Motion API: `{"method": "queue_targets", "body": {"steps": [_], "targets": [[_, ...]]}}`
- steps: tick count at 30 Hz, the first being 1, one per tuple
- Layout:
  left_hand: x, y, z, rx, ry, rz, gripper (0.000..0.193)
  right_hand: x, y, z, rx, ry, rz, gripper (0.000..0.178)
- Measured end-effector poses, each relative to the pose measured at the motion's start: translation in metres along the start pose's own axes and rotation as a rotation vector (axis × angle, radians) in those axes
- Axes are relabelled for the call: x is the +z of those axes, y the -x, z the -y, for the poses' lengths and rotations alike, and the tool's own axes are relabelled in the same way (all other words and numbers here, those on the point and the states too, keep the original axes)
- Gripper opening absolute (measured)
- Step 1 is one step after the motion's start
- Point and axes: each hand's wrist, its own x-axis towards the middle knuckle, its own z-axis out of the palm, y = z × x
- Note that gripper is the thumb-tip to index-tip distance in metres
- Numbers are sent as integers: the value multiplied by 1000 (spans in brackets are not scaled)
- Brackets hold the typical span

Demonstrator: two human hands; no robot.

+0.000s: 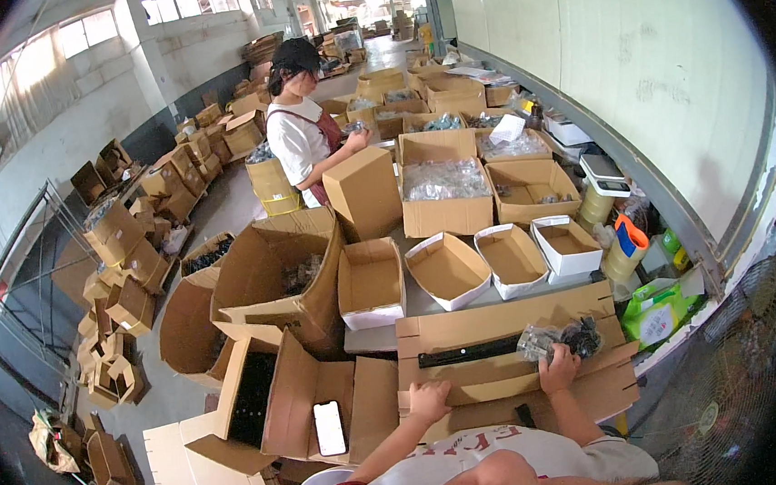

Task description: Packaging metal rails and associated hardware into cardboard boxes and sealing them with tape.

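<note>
In front of me lies a long, shallow cardboard box (467, 321) with its flaps folded out. A long black strip (470, 353) lies inside it. My right hand (558, 369) is closed at the near edge of a clear plastic bag (536, 342), beside a cluster of dark small parts (581, 337) that also seems wrapped in plastic. Along the box's near left rim, my left hand (430, 402) is closed over the cardboard edge, its fingertips partly hidden.
A phone with a lit white screen (330, 428) rests on an open carton to the left. Several shallow white-sided boxes (448, 270) line the far side of the table. Beyond, a person (299, 126) stands among cartons. A fan guard (720, 408) is at the right.
</note>
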Motion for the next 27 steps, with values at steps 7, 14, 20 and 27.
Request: {"method": "queue_targets", "body": {"steps": [7, 14, 20, 27], "targets": [[1, 3, -2, -5, 26, -36, 50, 4, 2, -5, 43, -7, 64, 41], [4, 3, 1, 24, 33, -89, 48, 4, 3, -4, 57, -23, 80, 42], [3, 3, -1, -4, 30, -69, 49, 5, 3, -5, 50, -25, 77, 43], [3, 3, -1, -8, 25, -78, 50, -2, 2, 2, 45, 0, 96, 44]]}}
